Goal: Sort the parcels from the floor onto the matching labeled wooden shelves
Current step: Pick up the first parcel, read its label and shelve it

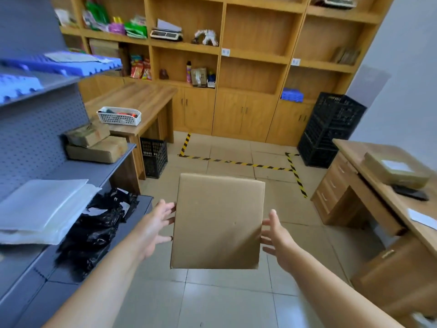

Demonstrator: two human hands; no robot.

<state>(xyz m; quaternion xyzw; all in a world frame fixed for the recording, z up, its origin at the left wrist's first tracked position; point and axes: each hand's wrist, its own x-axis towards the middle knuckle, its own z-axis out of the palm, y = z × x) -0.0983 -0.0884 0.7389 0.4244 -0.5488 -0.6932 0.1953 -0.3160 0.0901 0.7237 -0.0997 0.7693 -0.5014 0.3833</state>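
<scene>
Grey rack (35,129): standing far left of the cardboard parcel (218,223), carrying 2 brown parcels (98,144), clear bags (42,207) and black bags (99,230).
White basket (119,116): sitting on a wooden table (142,100), up and left of the parcel.
Left hand (153,227): reaching to the parcel's left edge with fingers spread and straight, fingertips touching or nearly touching the edge; not curling round it.
Cardboard parcel: hanging in mid-air above the tiled floor (212,299), between the 2 hands, plain face toward the camera, showing no readable writing.
Wooden shelves (255,55): standing behind the parcel, wearing 2 small white labels (225,52), their writing too blurred to read.
Right hand (277,237): reaching to the parcel's right edge with fingers spread and straight, just beside it; contact cannot be told.
Striped tape (236,162): running across the floor beyond the parcel.
Black crates (331,129): stacking up right of the parcel.
Desk (378,185): standing far right, bearing a labelled box (397,169), text unreadable.
</scene>
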